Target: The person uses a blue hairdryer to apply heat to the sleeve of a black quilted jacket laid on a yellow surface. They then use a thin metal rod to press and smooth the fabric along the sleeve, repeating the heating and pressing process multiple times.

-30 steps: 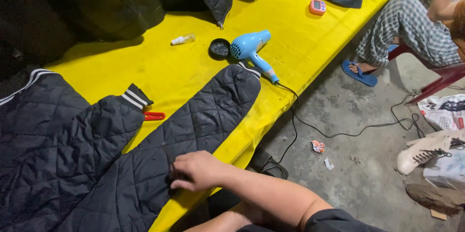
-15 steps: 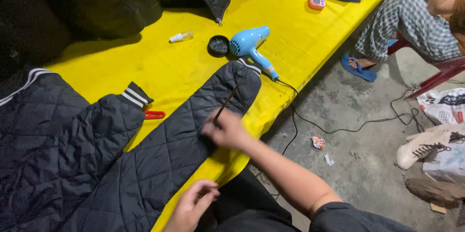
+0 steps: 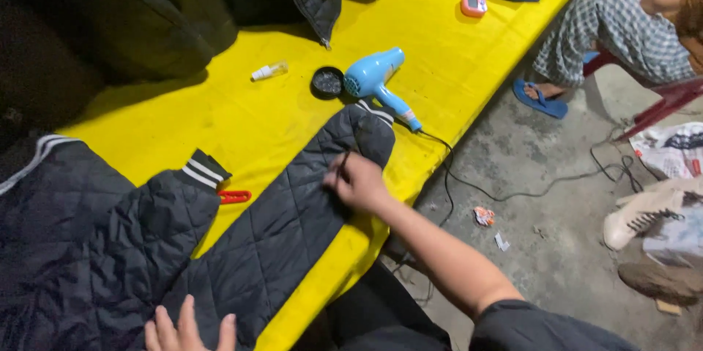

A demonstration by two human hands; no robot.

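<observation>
We see a dark quilted padded jacket (image 3: 146,248) spread flat over the near left part of the yellow-covered bench (image 3: 242,124), one sleeve running out toward the bench's near right edge. We judge it soft, light and limp: it will fold and sag wherever it is lifted, and the smooth shell may slide on the yellow cover. The ribbed striped cuffs and the seams look like the firmest places to take hold; the padding itself would only bunch.

The right hand (image 3: 359,182) rests on that sleeve near its cuff, its grip pinched on a thin dark tool (image 3: 343,163), too small for us to name. The left hand (image 3: 187,330) lies with fingers spread on the jacket at the near edge, cut off by the frame.

Beyond the cuff lie a light blue hair dryer (image 3: 373,76), a round black lid (image 3: 327,82) and a small clear bottle (image 3: 269,70). A red plastic item (image 3: 236,196) is half hidden under the other sleeve. The dark garments (image 3: 110,21) at the far edge are lost in shadow.
</observation>
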